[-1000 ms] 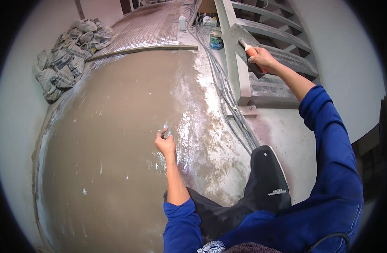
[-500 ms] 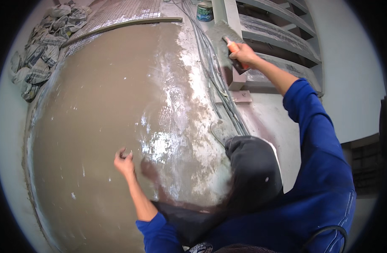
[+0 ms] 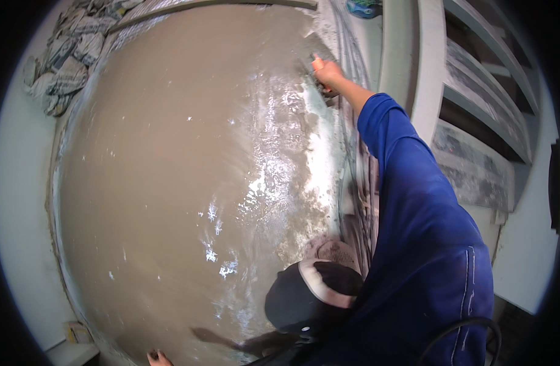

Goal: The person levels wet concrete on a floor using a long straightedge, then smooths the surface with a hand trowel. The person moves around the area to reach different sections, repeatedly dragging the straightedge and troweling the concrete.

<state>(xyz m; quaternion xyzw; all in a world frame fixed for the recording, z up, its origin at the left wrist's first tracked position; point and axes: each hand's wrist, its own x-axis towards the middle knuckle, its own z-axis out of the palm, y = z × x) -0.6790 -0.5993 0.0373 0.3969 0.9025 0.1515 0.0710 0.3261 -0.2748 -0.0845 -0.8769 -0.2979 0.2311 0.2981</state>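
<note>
My right hand is closed around the orange handle of a flat trowel, arm stretched far forward. Its grey blade lies at the right edge of the wet grey-brown mortar, beside the cables, partly covered by my hand. At the bottom edge of the picture, only the tip of my left hand shows, low over the mortar. Its finger and thumb look loosely bent and apart, with no tool visible in them. Smooth mortar covers most of the floor; a glossy, rougher strip runs along its right side.
Grey cables run along the right, next to a pale post and slatted steps. A bucket stands at the far end. Crumpled sacks lie far left. A long straight bar crosses the mortar's far edge. My dark-trousered knee is near.
My right hand has brought the trowel from beside the post left onto the mortar's edge. My left hand has dropped toward the lower edge. The view has shifted and my body leans further forward.
</note>
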